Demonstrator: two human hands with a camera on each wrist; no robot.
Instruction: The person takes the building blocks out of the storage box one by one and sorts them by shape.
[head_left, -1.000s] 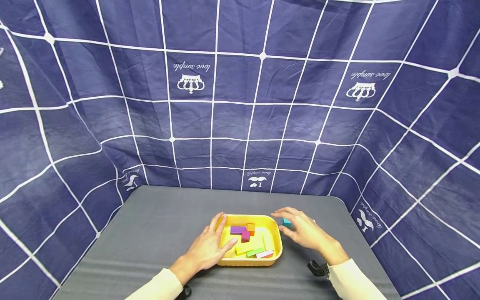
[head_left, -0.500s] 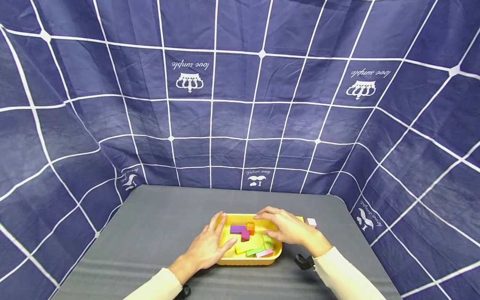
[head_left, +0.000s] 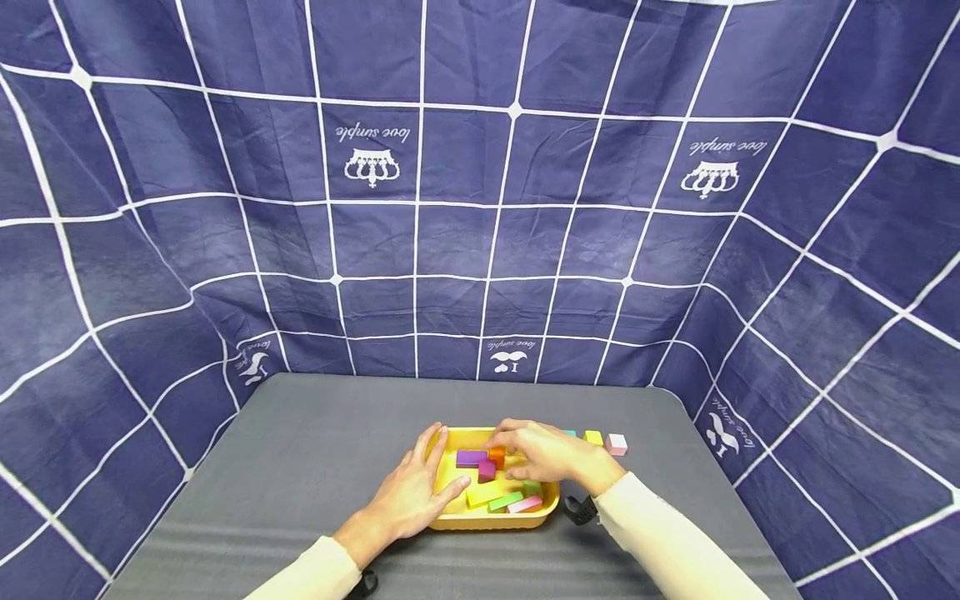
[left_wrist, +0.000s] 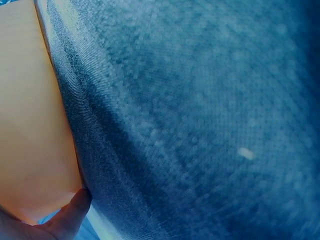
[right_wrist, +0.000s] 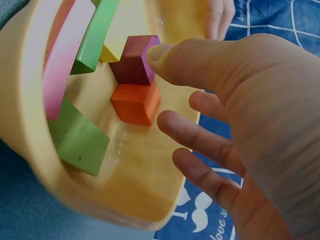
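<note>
A yellow tray (head_left: 491, 522) stands on the table with several coloured blocks in it. Along its left side lies my left hand (head_left: 408, 492), fingers extended at the rim and thumb over the near left corner. In the left wrist view one digit touches the tray's wall (left_wrist: 40, 110). My right hand (head_left: 543, 452) is over the tray's right half, fingers spread and holding nothing. Its thumb is close to the magenta block (right_wrist: 134, 60), and contact is unclear. An orange block (right_wrist: 136, 103) adjoins it. The purple block (head_left: 471, 459) sits beside them.
Inside the tray are a yellow block (head_left: 480, 497), green blocks (right_wrist: 92, 37) (right_wrist: 80, 140) and a pink block (right_wrist: 67, 55). Outside, behind the right hand, are a teal block (head_left: 570, 432), a yellow block (head_left: 593, 438) and a pale pink block (head_left: 617, 444). Cloth walls (head_left: 465, 242) surround the table.
My right hand has moved left from beside the teal block to over the tray, uncovering the yellow and pale pink blocks outside. The left hand has stayed at the tray's left side.
</note>
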